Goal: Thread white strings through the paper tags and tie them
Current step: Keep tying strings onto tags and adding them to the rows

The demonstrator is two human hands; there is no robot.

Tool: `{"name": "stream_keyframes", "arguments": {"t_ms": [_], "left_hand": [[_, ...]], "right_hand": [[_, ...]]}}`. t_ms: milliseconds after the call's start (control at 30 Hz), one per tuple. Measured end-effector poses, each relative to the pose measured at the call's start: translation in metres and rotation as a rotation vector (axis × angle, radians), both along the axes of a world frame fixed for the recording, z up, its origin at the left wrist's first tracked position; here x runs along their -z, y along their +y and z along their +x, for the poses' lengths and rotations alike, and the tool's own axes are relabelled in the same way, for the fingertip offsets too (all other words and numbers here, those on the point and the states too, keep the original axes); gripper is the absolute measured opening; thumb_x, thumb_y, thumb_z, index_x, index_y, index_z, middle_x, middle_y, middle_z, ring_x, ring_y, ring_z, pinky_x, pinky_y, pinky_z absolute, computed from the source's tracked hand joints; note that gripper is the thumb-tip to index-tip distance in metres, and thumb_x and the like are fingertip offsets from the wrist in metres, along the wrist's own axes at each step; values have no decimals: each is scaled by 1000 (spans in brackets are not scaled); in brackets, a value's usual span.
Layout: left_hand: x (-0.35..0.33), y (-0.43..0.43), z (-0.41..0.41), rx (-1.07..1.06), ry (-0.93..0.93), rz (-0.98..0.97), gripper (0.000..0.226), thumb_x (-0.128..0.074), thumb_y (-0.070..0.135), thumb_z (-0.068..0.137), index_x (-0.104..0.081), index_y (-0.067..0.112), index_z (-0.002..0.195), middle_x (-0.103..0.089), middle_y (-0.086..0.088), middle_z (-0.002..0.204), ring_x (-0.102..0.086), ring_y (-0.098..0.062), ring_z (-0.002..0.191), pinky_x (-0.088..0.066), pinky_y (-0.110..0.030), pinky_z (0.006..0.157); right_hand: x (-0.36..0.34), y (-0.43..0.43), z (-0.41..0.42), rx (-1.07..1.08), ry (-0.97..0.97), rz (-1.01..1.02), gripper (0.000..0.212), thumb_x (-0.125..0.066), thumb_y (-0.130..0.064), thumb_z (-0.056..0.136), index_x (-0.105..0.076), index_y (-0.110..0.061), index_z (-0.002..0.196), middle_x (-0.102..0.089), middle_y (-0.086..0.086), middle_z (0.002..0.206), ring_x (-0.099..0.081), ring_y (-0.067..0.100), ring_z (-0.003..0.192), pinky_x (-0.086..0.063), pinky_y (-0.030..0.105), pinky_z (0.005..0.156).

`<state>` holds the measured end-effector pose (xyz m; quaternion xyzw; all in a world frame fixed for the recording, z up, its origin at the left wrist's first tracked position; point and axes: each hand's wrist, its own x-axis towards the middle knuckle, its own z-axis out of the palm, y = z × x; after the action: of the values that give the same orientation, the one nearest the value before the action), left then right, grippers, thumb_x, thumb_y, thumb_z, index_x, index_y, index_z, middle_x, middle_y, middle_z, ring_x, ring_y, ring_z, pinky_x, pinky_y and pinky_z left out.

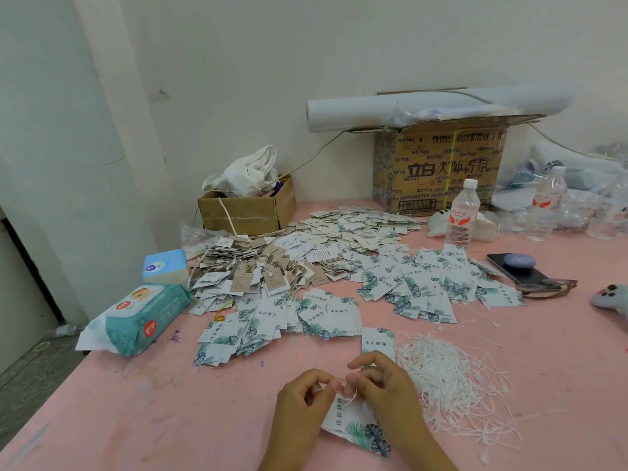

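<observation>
Both hands are being held fingertip to fingertip: a thin white string (352, 398) is being pinched by the left hand (304, 401) and the right hand (387, 390), directly over a leaf-printed paper tag (355, 428) on the pink table (170, 419). A tangled string pile (452, 379) is lying just right of them.

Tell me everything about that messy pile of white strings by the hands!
The pile of white strings is a loose, tangled heap of thin cords, maybe plastic, some with small knobs at their ends. It lies on the pink table, close beside the right hand. Stray strands trail out toward the near edge. A leafy paper tag lies by its far left corner.
</observation>
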<state>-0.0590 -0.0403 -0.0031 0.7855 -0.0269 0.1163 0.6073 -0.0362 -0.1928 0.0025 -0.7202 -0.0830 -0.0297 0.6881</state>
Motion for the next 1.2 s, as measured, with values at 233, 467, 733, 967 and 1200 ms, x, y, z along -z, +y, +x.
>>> {"name": "stream_keyframes", "arguments": {"t_ms": [233,467,733,967,1200], "left_hand": [[-7,2,-5,10,27,-184,32,-43,27,96,-71,23,82,-46,9,54,-42,-7,50,-32,-17,48],[-2,4,0,7,40,-293,25,-49,-4,96,-69,10,103,-68,-5,70,-62,-15,69,-52,-21,68],[-1,4,0,-13,47,-284,27,-58,6,94,-46,20,114,-77,-8,84,-69,-13,77,-50,-15,71],[-4,5,-1,43,83,-202,9,-63,14,92,-61,6,89,-77,-6,81,-66,-18,76,-47,-36,78],[-7,3,-5,109,77,-207,20,-76,36,68,-78,19,77,-76,-8,75,-66,-9,67,-47,-15,66]], "right_hand": [[0,-1,1,52,-9,74,11,-79,-18,68,-69,-14,69,-70,9,67,-61,16,57,-48,21,55],[0,-1,3,85,-32,60,17,-79,-3,71,-73,-17,65,-70,4,66,-58,9,59,-45,19,55],[0,-1,2,59,-49,83,11,-74,-4,78,-74,-15,77,-66,4,63,-57,11,59,-46,22,59],[3,-2,3,47,-56,60,13,-76,-5,77,-73,-18,76,-68,6,67,-61,12,62,-49,22,60],[3,-2,3,27,-74,45,16,-75,-5,79,-73,-20,77,-69,7,71,-62,15,64,-52,25,62]]}}
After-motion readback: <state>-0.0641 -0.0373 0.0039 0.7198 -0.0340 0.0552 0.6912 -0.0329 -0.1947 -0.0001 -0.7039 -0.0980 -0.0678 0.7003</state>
